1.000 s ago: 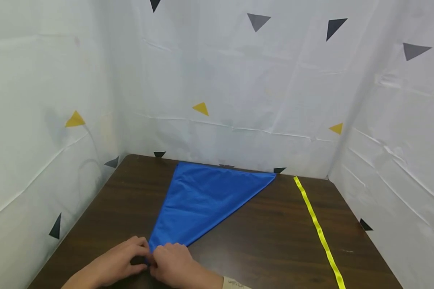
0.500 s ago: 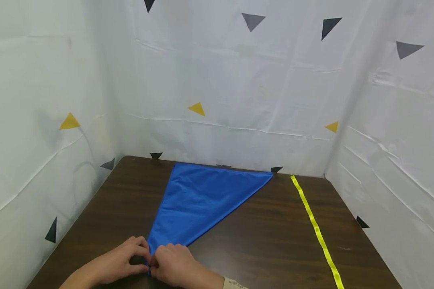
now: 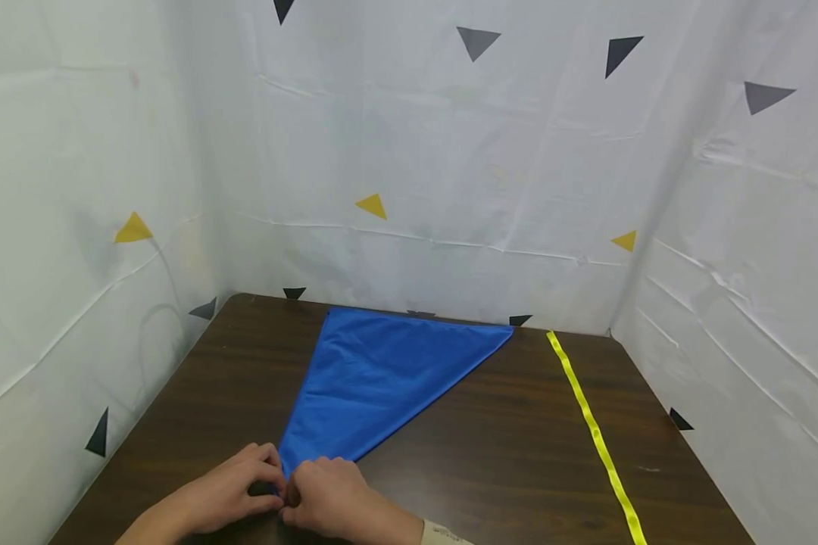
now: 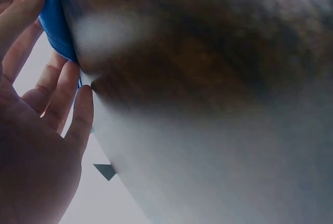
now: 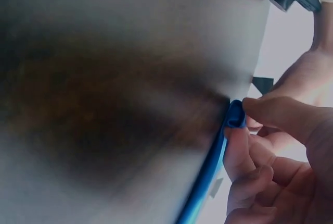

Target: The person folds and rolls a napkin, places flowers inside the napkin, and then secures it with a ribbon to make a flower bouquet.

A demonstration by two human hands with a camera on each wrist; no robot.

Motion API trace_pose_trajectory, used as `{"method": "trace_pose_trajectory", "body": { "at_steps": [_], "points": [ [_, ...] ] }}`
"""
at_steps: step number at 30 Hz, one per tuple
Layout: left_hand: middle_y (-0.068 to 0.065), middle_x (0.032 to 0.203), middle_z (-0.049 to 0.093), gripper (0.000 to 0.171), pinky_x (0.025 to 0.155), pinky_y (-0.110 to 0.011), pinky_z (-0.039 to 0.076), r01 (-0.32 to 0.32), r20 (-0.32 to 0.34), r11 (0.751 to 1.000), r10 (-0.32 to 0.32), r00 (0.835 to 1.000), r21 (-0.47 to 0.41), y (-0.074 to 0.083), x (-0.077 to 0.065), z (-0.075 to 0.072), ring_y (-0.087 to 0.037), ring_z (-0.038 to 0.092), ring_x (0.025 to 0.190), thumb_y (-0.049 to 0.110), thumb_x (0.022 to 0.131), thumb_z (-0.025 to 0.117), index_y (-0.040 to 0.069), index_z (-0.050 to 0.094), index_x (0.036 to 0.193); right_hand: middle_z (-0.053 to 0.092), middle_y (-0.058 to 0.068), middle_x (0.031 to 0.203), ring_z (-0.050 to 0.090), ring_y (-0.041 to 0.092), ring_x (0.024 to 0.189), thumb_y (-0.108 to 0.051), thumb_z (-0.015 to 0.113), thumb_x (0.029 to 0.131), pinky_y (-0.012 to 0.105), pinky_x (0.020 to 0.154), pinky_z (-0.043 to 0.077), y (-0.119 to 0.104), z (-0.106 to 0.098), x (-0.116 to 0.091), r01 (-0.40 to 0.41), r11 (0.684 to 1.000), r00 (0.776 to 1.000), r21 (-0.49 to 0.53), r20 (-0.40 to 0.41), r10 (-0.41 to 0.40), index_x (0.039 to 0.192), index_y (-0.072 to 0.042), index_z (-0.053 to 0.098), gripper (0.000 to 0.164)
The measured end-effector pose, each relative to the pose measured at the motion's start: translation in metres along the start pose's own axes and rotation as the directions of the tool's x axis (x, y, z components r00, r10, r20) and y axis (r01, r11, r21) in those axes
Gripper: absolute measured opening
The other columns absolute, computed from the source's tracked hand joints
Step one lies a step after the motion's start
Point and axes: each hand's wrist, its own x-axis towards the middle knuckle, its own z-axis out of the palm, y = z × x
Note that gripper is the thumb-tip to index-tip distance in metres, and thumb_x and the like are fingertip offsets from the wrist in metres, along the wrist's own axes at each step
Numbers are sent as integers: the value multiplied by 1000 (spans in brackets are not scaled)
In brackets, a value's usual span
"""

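Note:
A blue cloth (image 3: 375, 378), lying flat in a rough triangle, stretches from the table's far edge to a narrow corner at the near left. Both hands meet at that corner. My left hand (image 3: 235, 488) holds the corner's left side; in the left wrist view its thumb lies against the folded blue edge (image 4: 54, 21) and its other fingers reach along it. From the right, my right hand (image 3: 330, 496) pinches the corner. The right wrist view shows a small rolled end of the cloth (image 5: 235, 114) between thumb and fingers. From above, the fingers hide most of this corner.
On the right of the dark wooden table (image 3: 497, 446) a yellow ribbon (image 3: 596, 435) runs from back to front. White sheeting (image 3: 409, 144) with black, grey and yellow triangles encloses the back and both sides.
Both hands stay at the near corner, with only slight finger movements there. The whole head view has shifted a little. Cloth and ribbon lie as before.

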Motion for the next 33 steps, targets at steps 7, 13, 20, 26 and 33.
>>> {"method": "trace_pose_trajectory", "body": {
  "at_steps": [7,13,20,26,33],
  "points": [
    [18,111,52,1,82,-27,47,44,33,999,-44,998,4,0,2,-2,-1,44,102,42,101,76,41,77,100,49,-11,59,50,9,56,-45,79,95,30,56,44,-8,5,6,-49,994,998,-95,34,52,64,-27,61,40],
    [17,109,52,9,81,-27,45,57,34,998,-57,998,5,3,3,-3,-1,43,99,32,100,77,40,75,98,48,-8,59,51,11,56,-43,79,95,31,56,45,-15,4,7,-58,988,997,-145,32,63,64,-25,57,42],
    [17,113,55,14,85,-29,47,71,50,997,-70,996,-34,3,-1,-2,-4,47,104,34,102,75,37,68,113,58,-8,65,56,12,59,-41,80,91,33,58,51,-16,5,4,-61,984,998,-169,-19,59,69,-25,63,33],
    [18,113,55,20,84,-29,46,7,14,999,-7,1000,-34,1,-3,0,-5,47,105,37,99,78,39,64,114,53,-10,60,53,9,56,-41,82,90,31,53,47,-11,2,3,-86,989,996,-121,-44,81,63,-26,56,40],
    [17,114,54,6,84,-27,43,14,23,997,-13,1000,-77,-2,-2,2,-3,45,105,41,102,74,40,69,105,42,-12,53,45,6,53,-33,82,92,26,51,39,-8,-4,-2,-77,997,997,4,17,77,56,-26,57,44]
  ]
}}
